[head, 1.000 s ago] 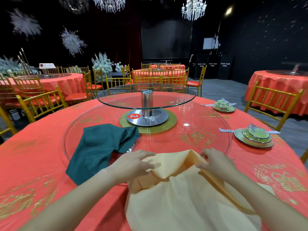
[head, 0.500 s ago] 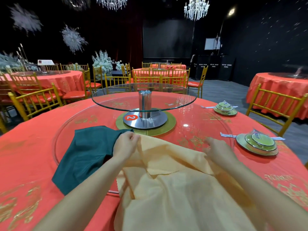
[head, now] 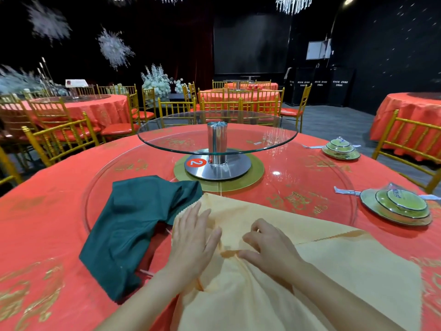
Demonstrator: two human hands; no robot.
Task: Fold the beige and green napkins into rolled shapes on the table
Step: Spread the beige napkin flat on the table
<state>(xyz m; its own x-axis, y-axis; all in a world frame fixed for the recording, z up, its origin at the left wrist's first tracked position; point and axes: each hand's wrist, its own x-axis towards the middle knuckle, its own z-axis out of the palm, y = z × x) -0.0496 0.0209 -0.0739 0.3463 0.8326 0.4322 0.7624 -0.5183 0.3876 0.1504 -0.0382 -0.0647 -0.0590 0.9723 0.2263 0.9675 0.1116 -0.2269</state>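
Closer together now, left hand lies flat on beige napkin; right hand seemingly pinches it. Cloth bunched between them risks a crooked roll.

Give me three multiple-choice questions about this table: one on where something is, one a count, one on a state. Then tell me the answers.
1. Where does the green napkin lie?
A. Left of the beige napkin, partly on the low glass turntable
B. Right of the beige napkin
C. On the raised glass tier

2. How many stacks of green dishes are on this table?
A. One
B. Two
C. Four

3. What is the left hand doing?
A. Gripping the green napkin
B. Raised clear of the table
C. Lying flat, fingers straight, on the beige napkin

Answers:
1 A: the dark cloth sits left of the beige one and crosses the turntable's rim.
2 B: one stack is near the right edge, and another is farther back.
3 C: the palm and straight fingers rest on the beige cloth.
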